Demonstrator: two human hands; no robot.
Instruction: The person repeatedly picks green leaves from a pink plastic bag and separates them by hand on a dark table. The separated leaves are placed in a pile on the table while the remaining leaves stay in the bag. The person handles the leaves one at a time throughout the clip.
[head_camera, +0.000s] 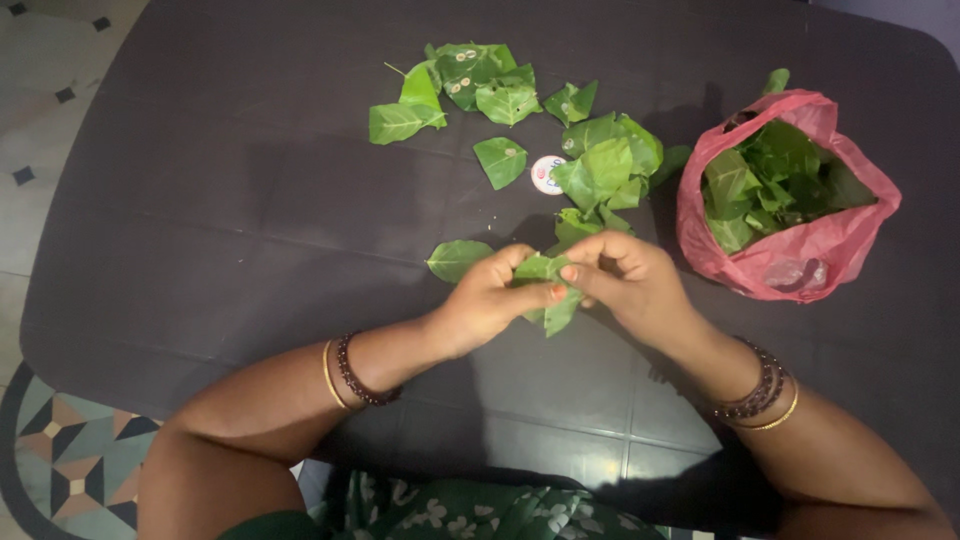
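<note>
Green leaves (600, 170) and pink bag (790, 262) flank hands (560, 290).

Smooth green leaves (545, 285), crinkly glossy pink plastic bag (800, 260), matt dark table (250, 200).

Looking like someone's home: patterned floor tiles (70, 460) are showing around a dark bench (250, 200), with a pink plastic bag (800, 260) sitting on it.

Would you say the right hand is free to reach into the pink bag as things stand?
Probably not at once: the right hand and the left hand both pinch a leaf. The pink bag lies open just beside it, with nothing between them.
</note>
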